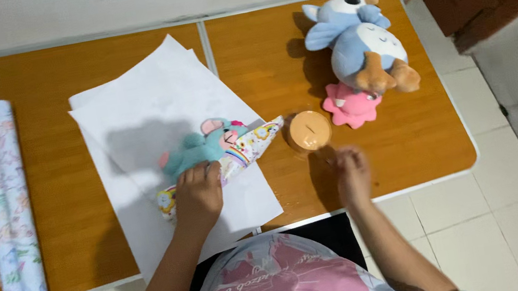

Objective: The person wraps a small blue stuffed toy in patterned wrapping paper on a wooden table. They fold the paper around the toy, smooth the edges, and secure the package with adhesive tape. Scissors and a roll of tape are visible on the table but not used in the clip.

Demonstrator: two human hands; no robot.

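The orange table point(76, 225) carried white paper sheets point(154, 107) near its middle. On them, toward the near edge, the left hand point(198, 198) pressed flat, fingers together, on a half-wrapped teal plush point(200, 150). The right hand point(352, 175), blurred, fingers' state unclear, hovered beside the tape roll point(309, 131).

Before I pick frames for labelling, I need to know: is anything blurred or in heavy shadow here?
Head view: the right hand is motion-blurred, the left hand is sharper; soft shadows fall left of the blue plush owl and across the white paper; no strong glare on the table.
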